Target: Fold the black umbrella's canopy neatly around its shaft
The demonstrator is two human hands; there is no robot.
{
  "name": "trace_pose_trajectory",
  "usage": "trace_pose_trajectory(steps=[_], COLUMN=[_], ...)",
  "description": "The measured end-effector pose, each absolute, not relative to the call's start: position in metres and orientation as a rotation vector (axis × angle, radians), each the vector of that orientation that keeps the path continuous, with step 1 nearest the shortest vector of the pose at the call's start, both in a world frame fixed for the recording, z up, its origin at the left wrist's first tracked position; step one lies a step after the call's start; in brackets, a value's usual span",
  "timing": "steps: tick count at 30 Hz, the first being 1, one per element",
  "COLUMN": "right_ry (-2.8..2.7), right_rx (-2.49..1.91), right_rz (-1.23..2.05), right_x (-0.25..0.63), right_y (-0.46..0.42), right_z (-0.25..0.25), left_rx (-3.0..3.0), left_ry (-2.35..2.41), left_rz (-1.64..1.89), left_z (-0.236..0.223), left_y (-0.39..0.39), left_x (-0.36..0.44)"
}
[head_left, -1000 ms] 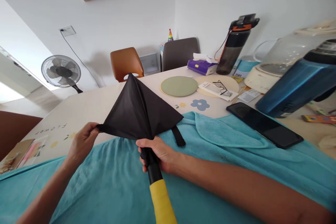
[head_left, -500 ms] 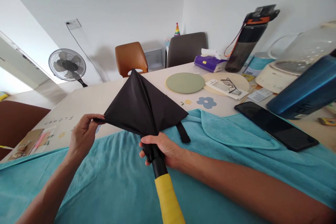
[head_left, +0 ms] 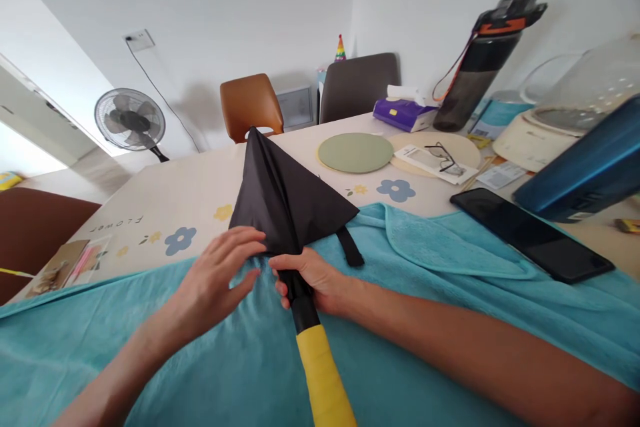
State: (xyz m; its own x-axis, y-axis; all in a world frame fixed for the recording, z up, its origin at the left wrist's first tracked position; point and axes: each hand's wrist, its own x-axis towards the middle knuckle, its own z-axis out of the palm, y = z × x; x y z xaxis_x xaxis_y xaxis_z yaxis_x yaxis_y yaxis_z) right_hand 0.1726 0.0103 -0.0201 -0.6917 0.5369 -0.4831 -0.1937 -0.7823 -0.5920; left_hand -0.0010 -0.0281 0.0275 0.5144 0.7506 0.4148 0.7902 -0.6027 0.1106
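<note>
A black folding umbrella [head_left: 295, 197] points away from me, its fabric loosely gathered and one panel spread out to the right. Its yellow-wrapped handle [head_left: 325, 377] runs down to the bottom edge of the view. My right hand [head_left: 313, 280] is closed around the shaft just below the fabric. My left hand [head_left: 217, 277] is open, fingers apart, beside the left edge of the canopy; whether the fingertips touch the fabric I cannot tell. A black strap [head_left: 351, 247] hangs from the canopy's right side. Under the umbrella lies a turquoise towel [head_left: 200, 360].
On the towel's right rests a black phone [head_left: 530, 233]. Beyond it stand a blue bottle [head_left: 585, 163], a dark water bottle [head_left: 480, 73] and a purple tissue pack [head_left: 403, 113]. Eyeglasses [head_left: 443, 157] lie near a green round mat [head_left: 355, 152]. A fan [head_left: 130, 120] stands behind the table.
My left hand has let go of the canopy's left corner and moved right, toward the shaft. The left panel has folded inward. My right hand keeps its hold.
</note>
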Motion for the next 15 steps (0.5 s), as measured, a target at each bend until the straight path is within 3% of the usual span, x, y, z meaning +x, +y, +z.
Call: trace_pose_trajectory(steps=[4,15], right_ry=[-0.745,-0.650], right_rx=[-0.899,-0.814], right_rz=[2.446,2.473], right_x=[0.173,0.174], right_y=[0.010,0.011], right_z=[-0.021,-0.024], left_rx=[-2.656,-2.701], left_ry=[-1.287,-1.547], left_rz=[-0.490,-0.626], left_z=[0.014,0.001], left_y=[-0.017,-0.023], left_x=[0.011,0.012])
